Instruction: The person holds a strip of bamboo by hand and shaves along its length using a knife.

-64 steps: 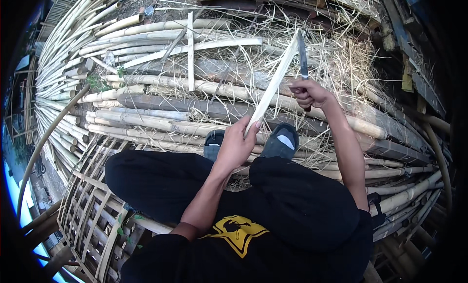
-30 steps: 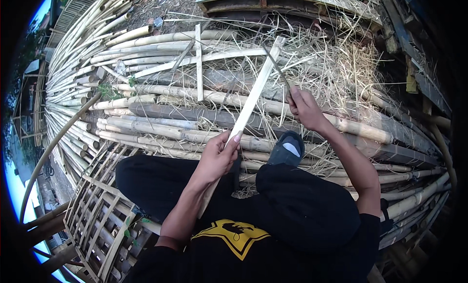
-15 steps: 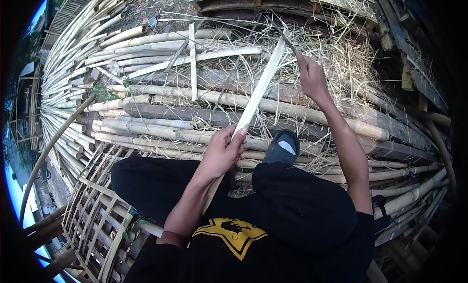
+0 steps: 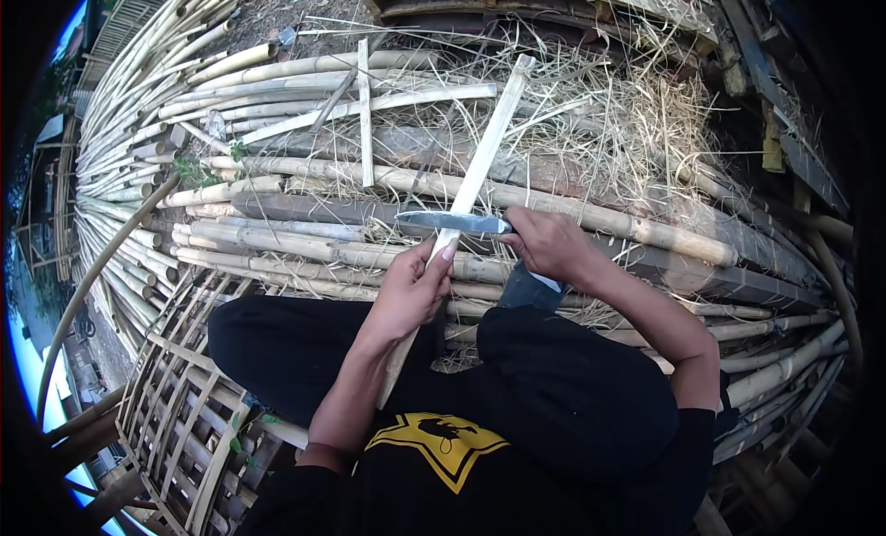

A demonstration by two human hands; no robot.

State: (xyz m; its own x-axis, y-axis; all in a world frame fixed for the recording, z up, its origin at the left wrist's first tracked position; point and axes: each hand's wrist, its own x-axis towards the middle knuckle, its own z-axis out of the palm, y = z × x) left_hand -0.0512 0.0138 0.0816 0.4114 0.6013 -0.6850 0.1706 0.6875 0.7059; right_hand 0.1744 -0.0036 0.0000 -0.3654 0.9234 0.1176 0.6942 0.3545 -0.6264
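Observation:
A long pale bamboo strip [image 4: 486, 155] slants from my lap up and away to the right. My left hand [image 4: 412, 291] is closed round it, thumb along its face. The fingers of my right hand [image 4: 552, 245] wrap round the handle of a knife [image 4: 454, 221], whose handle is mostly hidden in the fist. The grey blade points left and lies across the strip, just beyond my left hand. The strip's lower end rests by my dark trousers.
Bamboo poles [image 4: 323, 173] lie side by side under and ahead of me. Thin shavings [image 4: 628, 121] are heaped at the far right. Two flat strips, one upright [image 4: 365, 121], cross at the left. A woven bamboo lattice [image 4: 189, 407] stands near left; a wooden pallet [image 4: 544, 5] lies beyond.
My right hand has drawn the knife back from the strip's far end to near my left hand, and the blade has turned to point left. The strip has tilted slightly left.

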